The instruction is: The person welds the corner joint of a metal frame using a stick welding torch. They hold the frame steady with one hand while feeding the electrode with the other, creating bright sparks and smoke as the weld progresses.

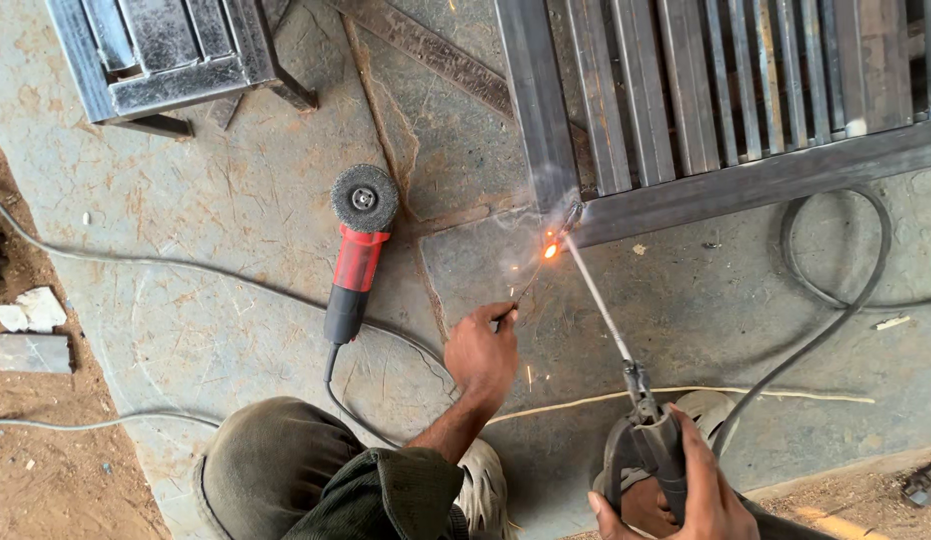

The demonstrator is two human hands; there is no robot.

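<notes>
Nearest, at the bottom right, the right hand (700,490) is closed around the dark handle of a welding holder (653,440). The handle is the part to grip: it looks thick, rigid and insulated, and its black cable (835,300) loops away to the right, so the cable's drag probably tugs on the wrist. Clamped in the holder, a thin welding rod (597,300) slants up and left to a glowing tip (551,250). The rod looks light, stiff and brittle-coated, and is surely hot near its far end.

To the left, the left hand (482,352) pinches a thin wire-like piece that points toward the spark.

Further left on the concrete floor (185,300) lies a red angle grinder (355,255), untouched, its disc at the far end.

Farthest, the grey steel gate frame (725,185) lies flat; its corner meets the spark. It looks heavy and rigid, with sharp edges.
</notes>
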